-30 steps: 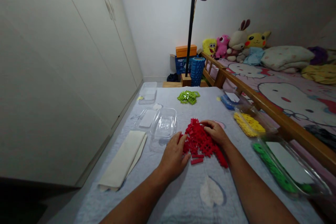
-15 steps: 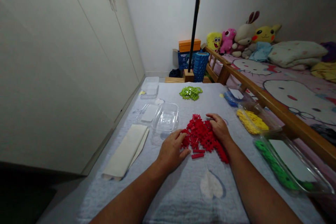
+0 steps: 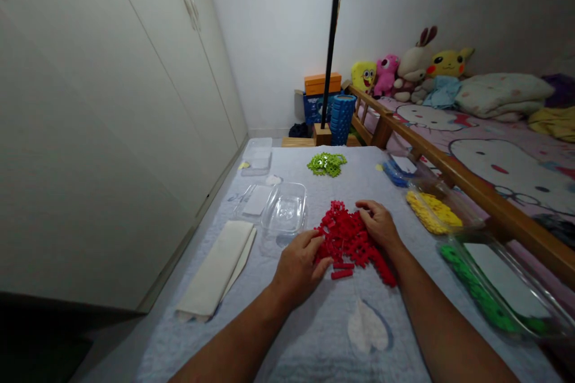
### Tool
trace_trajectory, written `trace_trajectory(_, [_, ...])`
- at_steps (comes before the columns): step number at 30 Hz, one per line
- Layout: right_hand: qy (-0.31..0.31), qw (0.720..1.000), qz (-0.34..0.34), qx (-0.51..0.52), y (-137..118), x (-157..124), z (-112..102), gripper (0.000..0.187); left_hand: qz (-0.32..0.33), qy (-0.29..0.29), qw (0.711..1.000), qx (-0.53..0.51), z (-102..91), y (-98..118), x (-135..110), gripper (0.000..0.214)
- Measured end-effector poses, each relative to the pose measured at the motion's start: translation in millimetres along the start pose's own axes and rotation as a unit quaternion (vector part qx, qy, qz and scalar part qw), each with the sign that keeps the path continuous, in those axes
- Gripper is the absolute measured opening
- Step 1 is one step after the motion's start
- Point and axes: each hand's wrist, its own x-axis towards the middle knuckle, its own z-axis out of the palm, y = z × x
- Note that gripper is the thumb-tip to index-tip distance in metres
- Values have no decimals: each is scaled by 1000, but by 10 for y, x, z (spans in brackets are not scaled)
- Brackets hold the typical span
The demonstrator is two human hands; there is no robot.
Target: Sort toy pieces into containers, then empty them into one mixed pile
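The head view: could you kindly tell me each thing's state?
Red pieces: heaped loose
Left hand: open, at their left edge
Right hand: open, at their right edge
Lime pieces: heaped loose
Clear box near left hand: open
Beige sheet: folded
Blue pieces: boxed
Yellow pieces: boxed
Green pieces: boxed

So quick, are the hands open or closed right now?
Left hand: open, loosely curved, at the left edge of the red pieces.
Right hand: open, loosely curved, at their right edge.

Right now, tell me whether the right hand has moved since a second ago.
Yes: judged against the lime-green pieces, the right hand has shifted slightly rightward, still at the right side of the red pile.
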Motion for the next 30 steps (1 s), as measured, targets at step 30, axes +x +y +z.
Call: trace_trajectory(30, [-24, 996, -81, 4, -419, -89, -162, 15, -13, 229, 973, 33, -349, -281, 110, 22])
